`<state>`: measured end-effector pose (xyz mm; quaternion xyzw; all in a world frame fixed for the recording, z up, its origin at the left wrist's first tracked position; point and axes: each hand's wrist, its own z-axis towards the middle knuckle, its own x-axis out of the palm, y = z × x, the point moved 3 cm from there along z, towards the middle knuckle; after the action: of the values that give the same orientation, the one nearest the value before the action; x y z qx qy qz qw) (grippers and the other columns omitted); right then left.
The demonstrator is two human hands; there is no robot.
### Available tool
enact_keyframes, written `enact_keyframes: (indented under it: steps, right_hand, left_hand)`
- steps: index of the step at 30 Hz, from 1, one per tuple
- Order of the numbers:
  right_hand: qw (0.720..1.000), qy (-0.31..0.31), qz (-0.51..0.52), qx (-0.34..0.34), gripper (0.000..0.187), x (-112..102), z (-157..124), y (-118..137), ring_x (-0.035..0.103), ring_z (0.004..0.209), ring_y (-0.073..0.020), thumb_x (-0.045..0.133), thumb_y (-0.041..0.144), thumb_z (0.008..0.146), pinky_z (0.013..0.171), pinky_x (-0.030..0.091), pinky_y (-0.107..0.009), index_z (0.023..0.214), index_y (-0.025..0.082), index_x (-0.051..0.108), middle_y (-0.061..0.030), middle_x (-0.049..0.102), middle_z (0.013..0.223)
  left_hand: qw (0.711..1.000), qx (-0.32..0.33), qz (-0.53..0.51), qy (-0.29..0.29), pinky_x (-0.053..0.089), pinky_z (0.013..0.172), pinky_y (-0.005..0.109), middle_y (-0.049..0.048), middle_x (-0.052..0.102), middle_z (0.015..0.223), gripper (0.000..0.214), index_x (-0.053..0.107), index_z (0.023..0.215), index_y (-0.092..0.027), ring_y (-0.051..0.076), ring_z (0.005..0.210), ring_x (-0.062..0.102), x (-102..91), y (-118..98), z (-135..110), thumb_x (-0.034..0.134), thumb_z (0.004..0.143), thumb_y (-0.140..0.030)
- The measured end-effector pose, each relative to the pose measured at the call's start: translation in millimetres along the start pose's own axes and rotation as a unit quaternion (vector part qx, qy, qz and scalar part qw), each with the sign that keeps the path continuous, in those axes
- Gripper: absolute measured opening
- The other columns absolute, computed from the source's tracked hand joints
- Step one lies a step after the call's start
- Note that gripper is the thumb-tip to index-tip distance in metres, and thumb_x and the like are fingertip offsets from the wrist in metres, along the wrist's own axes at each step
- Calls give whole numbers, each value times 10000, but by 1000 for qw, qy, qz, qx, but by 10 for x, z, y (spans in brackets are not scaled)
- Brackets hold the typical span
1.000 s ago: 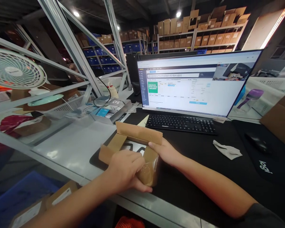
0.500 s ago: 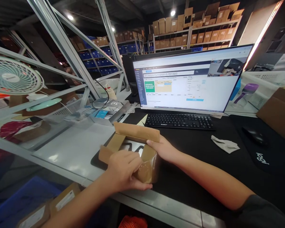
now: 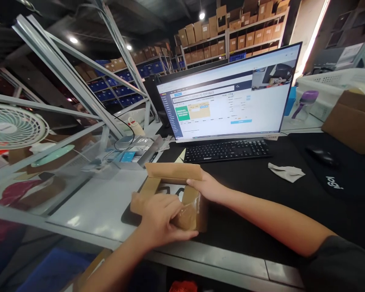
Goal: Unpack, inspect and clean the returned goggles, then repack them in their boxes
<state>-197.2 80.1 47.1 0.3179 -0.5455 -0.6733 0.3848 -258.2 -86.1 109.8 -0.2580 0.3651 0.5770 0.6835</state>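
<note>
A small brown cardboard box [image 3: 190,194] with raised flaps is held between my two hands over the front of the desk. Clear tape shows on its near right corner. Inside the box lies something white with black markings [image 3: 168,189], partly covered by flaps and by my hand. My left hand [image 3: 161,219] grips the near side, fingers curled over the edge and thumb along the lower front. On the far right side, my right hand [image 3: 205,185] is closed round the box wall, thumb on top; its other fingers are hidden.
A keyboard [image 3: 228,150] and a monitor [image 3: 228,101] stand behind the box. To the right lie a crumpled white paper [image 3: 286,172] and a mouse [image 3: 321,155]. A metal frame and a fan [image 3: 15,126] are at left. A larger cardboard box [image 3: 353,121] sits far right.
The camera view has tilted and shifted a little. Both hands keep their hold on the box, which stays in nearly the same place with its flaps up.
</note>
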Motion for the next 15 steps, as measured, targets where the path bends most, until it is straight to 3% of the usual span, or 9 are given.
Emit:
enact_keyframes:
  steps: [4, 6, 8, 10, 12, 14, 15]
  right_hand:
    - [996, -43, -75, 17, 430, -306, -122, 194, 658, 940, -257, 728, 455, 812, 827, 529, -399, 1105, 162, 614, -82, 709, 1026]
    - [989, -96, -114, 5, 365, -586, -276, 354, 624, 901, -243, 611, 488, 908, 815, 491, -390, 1084, 168, 620, -69, 683, 966]
    - [967, -152, -197, -54, 312, -856, -481, 536, 596, 913, -223, 451, 417, 1008, 834, 448, -372, 1152, 186, 604, -62, 666, 990]
    - [896, -144, -381, -178, 292, -978, -694, 702, 577, 879, -211, 389, 339, 1043, 802, 411, -352, 1173, 195, 607, -61, 663, 974]
    - [774, -69, -562, -282, 255, -930, -868, 746, 540, 795, -209, 407, 292, 1043, 713, 355, -344, 1094, 193, 637, -55, 644, 878]
    - [679, 9, -661, -319, 176, -818, -963, 684, 484, 719, -206, 477, 242, 1013, 640, 276, -350, 1012, 198, 647, -37, 600, 787]
    - [652, 35, -685, -323, 133, -763, -979, 643, 462, 700, -204, 515, 209, 987, 624, 245, -352, 1004, 200, 646, -29, 586, 769]
  left_hand:
    - [999, -6, -12, 38, 296, 544, 300, -44, 451, 605, 548, 445, 665, -211, 135, 549, 419, -7, 29, -27, 772, 702, -649]
    - [1000, 1, -8, 30, 291, 547, 304, -40, 455, 606, 552, 446, 661, -210, 136, 551, 415, -32, 19, -39, 764, 717, -658]
    - [1000, 7, -4, 20, 290, 543, 305, -41, 451, 600, 558, 440, 650, -211, 135, 546, 408, -48, 6, -38, 771, 715, -656]
    - [1000, 10, -4, 20, 291, 538, 304, -43, 449, 597, 557, 445, 649, -211, 134, 542, 406, -48, 3, -28, 788, 698, -646]
    - [1000, 11, -5, 28, 298, 538, 303, -42, 453, 599, 555, 458, 655, -208, 136, 544, 411, -37, 11, -18, 799, 686, -645]
    - [999, 12, -3, 32, 308, 542, 302, -39, 459, 603, 558, 463, 660, -207, 139, 550, 419, -30, 20, -13, 796, 688, -654]
    - [999, 13, 0, 33, 311, 543, 301, -38, 461, 605, 560, 462, 661, -207, 139, 551, 422, -30, 22, -14, 792, 690, -658]
